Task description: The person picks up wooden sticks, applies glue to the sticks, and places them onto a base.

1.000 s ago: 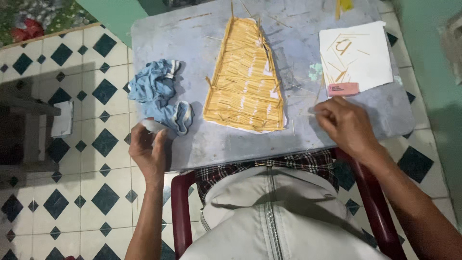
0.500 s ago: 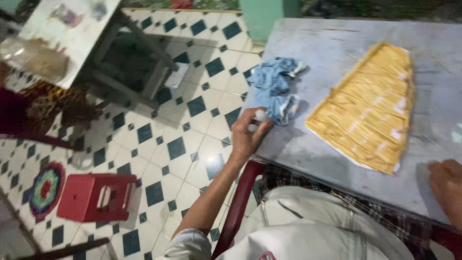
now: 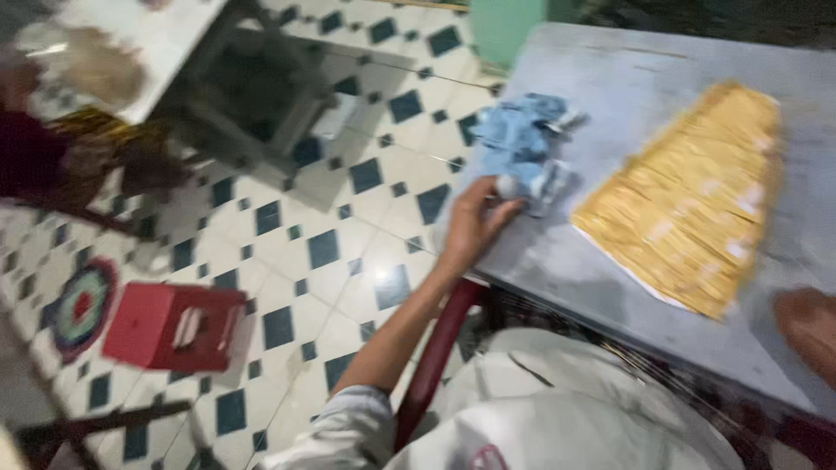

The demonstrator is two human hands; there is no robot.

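Observation:
The view is blurred. My left hand [image 3: 475,224] rests at the near left edge of the grey table [image 3: 636,78], its fingers closed on a small white round object [image 3: 506,185]. It touches a crumpled blue cloth [image 3: 522,144] lying just beyond it. To the right lies a flat, tapered panel of yellow sticks [image 3: 697,196] on a white sheet. My right hand [image 3: 808,331] lies on the table's near right edge, smeared and partly cut off; its fingers cannot be made out.
A red plastic stool [image 3: 174,326] stands on the blue-and-white tiled floor at left, beside a round patterned mat [image 3: 81,306]. A white table [image 3: 139,43] and another person's dark red sleeve [image 3: 30,161] are at the upper left. I sit in a dark red chair [image 3: 440,348].
The view has swung left, bringing the floor, stool and second table into sight. My left hand stays by the blue cloth; my right hand has slid to the frame's right edge.

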